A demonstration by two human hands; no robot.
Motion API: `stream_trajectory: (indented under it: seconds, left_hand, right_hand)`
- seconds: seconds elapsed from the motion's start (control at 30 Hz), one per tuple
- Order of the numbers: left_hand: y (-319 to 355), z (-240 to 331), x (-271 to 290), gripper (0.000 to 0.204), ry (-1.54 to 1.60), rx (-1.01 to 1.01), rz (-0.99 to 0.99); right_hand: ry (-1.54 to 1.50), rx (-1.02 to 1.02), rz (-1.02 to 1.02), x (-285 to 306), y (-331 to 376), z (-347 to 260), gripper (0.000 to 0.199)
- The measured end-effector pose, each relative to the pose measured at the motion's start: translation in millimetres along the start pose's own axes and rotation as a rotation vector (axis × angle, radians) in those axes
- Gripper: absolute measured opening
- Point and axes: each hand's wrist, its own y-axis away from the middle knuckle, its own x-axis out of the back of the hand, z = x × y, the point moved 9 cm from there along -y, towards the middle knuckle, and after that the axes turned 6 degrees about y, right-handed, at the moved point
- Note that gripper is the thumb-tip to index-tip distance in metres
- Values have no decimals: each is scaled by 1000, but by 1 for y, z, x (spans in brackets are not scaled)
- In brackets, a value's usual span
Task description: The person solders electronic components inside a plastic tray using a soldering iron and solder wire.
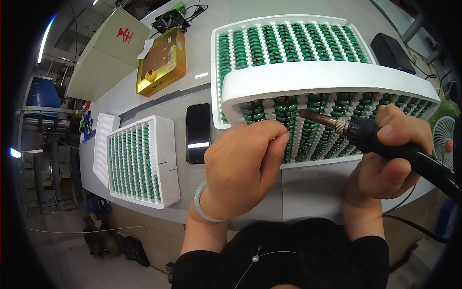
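My right hand [397,149] grips a soldering iron [365,136] by its black handle. The iron's metal barrel points left, and its tip is at a row of green ring-shaped coils [312,102] in a tilted white foam tray [332,77]. Close to that tip, my left hand [248,164] has thumb and forefinger pinched together at the coils; whatever is between them is too small or hidden to make out. Part of the tray's rows is covered by my left hand and the iron.
Behind stands another foam tray [215,62] of green coils; a smaller one [166,144] is at left. A black phone [198,132] lies between. Farther back are a yellow box [179,60] and a small black fan [169,21]. A black box [392,50] and a white-green fan [442,139] stand right.
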Motion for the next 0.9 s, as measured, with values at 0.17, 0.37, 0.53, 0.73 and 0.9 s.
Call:
stream_trajectory:
  seconds: [0.17, 0.37, 0.53, 0.73, 0.9]
  left_hand:
    - [-1, 1, 0, 12, -3, -3, 2]
    - [0, 0, 9, 12, -6, 36, 49]
    - [3, -12, 17, 9, 57, 137, 55]
    - [-1, -9, 17, 10, 32, 143, 30]
    - [1, -14, 15, 9, 59, 155, 36]
  right_hand:
    - [21, 7, -14, 0, 0, -1, 47]
    - [-9, 4, -3, -2, -1, 0, 47]
    - [-2, 127, 74, 10, 5, -5, 43]
    - [-33, 168, 111, 7, 7, -16, 42]
    - [-13, 84, 64, -3, 8, -9, 46]
